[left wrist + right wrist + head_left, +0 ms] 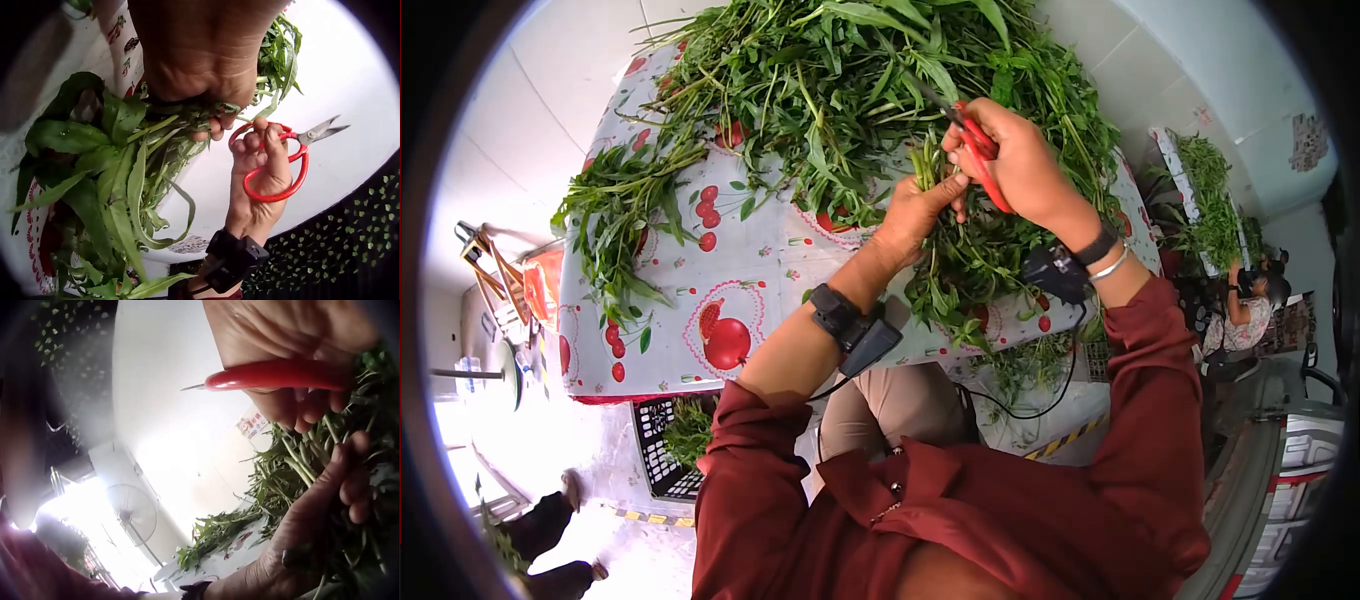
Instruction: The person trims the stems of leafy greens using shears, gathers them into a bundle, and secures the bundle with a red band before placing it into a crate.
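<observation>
The bunch of leafy stems (922, 166) is at the centre of the head view, over the table (790, 285). The left hand (914, 216) grips it, fingers curled round the stems and thumb across them. The right hand (1025, 165) holds scissors (982, 158), fingers wrapped about the handles close to the stem ends; whether its fingertips also pinch a stem, I cannot tell.

The left grip should probably be firm yet gentle, as such stems could bruise, with their pale ends level and together. The blades (320, 132), slightly parted in the left wrist view, point away from the left hand there; that is the safer direction while fingertips work so near each other.

The stems look smooth and slender, the leaves long, narrow and pointed, some folded or limp. The scissor loops are glossy red and rounded, the metal blades short and tapering. The fruit-printed covering looks like slick plastic. A tangled heap of greens (840, 90) fills the upper middle of the head view.
</observation>
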The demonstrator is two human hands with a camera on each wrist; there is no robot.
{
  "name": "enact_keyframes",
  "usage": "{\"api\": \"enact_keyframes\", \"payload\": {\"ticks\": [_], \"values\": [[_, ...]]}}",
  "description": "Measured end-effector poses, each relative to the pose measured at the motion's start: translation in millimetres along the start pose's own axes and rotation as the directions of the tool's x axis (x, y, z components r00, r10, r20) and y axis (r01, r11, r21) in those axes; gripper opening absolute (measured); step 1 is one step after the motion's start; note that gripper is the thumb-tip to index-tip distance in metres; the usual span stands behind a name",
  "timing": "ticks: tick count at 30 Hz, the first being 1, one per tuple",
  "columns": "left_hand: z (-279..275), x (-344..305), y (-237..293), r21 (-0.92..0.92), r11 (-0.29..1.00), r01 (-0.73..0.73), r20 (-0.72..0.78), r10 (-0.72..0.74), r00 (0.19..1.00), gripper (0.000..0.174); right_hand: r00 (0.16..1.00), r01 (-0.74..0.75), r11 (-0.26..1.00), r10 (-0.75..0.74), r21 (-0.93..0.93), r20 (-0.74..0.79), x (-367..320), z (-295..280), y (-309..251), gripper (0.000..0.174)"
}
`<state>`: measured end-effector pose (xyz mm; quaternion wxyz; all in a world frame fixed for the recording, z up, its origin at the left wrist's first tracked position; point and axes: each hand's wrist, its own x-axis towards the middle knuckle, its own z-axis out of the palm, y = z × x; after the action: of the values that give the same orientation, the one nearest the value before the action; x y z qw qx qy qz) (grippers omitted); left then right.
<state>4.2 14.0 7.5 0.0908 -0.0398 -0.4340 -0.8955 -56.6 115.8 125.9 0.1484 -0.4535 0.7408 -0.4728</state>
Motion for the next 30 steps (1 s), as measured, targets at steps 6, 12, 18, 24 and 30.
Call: {"api": "enact_keyframes", "payload": {"ticks": [6, 12, 18, 24, 30], "values": [[-1.4, -0.8, -2.5, -0.004, 1.0, 0.021, -0.036, -0.021, 0.999, 0.017, 0.998, 0.056, 0.969, -0.056, -0.242, 0.006, 9.4, 11.5, 0.8, 0.025], [2.2, -2.4, 1.6, 0.036, 0.999, -0.009, -0.057, 0.011, 0.998, 0.013, 0.998, 0.062, 0.95, -0.064, -0.307, 0.004, 11.8, 20.1, -7.0, 0.019], [0.7, -2.9, -1.0, -0.056, 0.998, 0.001, -0.043, -0.003, 0.999, 0.012, 0.999, -0.015, 0.955, 0.024, -0.296, 0.024, 14.9, 24.8, -15.7, 0.016], [1.3, -3.8, 2.0, -0.083, 0.996, 0.024, -0.017, -0.025, 1.0, 0.012, 0.991, 0.118, 0.953, -0.13, -0.279, -0.025, 22.6, 26.3, 2.6, 0.023], [-1.2, 0.6, -6.5, -0.086, 0.996, 0.016, -0.045, -0.02, 0.999, 0.016, 0.999, 0.007, 0.965, -0.019, -0.26, -0.042, 25.5, 30.0, -1.0, 0.02]]}}
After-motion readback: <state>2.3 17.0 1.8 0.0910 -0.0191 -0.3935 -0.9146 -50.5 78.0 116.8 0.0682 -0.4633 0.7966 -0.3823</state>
